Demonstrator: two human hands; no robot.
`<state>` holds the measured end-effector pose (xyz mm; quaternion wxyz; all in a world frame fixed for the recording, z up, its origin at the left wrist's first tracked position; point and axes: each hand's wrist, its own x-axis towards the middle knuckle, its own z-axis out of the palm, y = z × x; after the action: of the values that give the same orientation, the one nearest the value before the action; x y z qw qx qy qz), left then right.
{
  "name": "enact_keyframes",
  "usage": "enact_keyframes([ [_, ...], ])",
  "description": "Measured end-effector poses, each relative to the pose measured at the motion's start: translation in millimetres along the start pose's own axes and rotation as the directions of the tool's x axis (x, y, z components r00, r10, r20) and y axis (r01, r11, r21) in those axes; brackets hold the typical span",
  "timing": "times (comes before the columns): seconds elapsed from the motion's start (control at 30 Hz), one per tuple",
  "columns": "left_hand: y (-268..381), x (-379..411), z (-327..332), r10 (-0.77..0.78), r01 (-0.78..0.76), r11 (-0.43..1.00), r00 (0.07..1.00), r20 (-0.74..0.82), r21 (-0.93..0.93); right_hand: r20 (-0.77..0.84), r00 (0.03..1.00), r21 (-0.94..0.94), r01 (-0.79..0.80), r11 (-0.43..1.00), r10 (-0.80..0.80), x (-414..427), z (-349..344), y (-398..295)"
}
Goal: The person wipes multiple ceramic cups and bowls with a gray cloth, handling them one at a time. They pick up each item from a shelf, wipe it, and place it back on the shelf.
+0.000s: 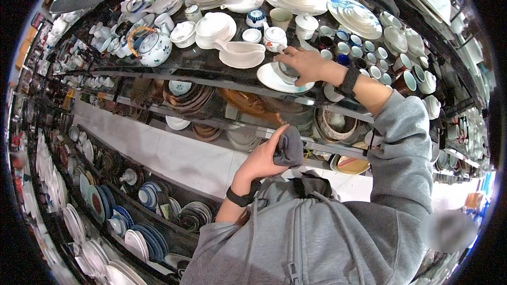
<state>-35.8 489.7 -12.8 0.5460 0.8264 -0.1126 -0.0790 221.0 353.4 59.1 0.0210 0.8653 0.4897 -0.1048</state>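
My left hand (260,157) grips a bunched dark grey cloth (290,148) in front of my chest, below the shelf edge. Over the upper shelf, my right hand (311,65) reaches down with its fingers and thumb around a small round bowl (288,69). Part of that bowl is hidden by the hand. Under it lies a white oval plate (273,77) at the shelf's front edge. Left of the hand stands a white gravy boat (241,54). Just behind the fingers is a small white lidded pot (275,38) with a red motif.
A teapot with a cane handle (155,49) and a white lidded tureen (216,27) stand to the left. Several small cups (370,58) crowd the right. Lower shelves hold a speckled bowl (336,122) and brown plates (190,101). Behind are stacked blue plates (148,241).
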Motion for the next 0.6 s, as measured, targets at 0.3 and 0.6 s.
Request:
enact_keyframes([
  [0.3,-3,1,1,0.032,-0.033,0.999,0.998,0.055,0.003,-0.128,0.992,0.031,0.014,0.999,-0.010,-9,1,3],
  [0.6,6,15,30,0.097,-0.102,0.994,0.987,0.128,0.033,-0.471,0.879,0.043,0.109,0.993,-0.076,-85,-50,-29],
])
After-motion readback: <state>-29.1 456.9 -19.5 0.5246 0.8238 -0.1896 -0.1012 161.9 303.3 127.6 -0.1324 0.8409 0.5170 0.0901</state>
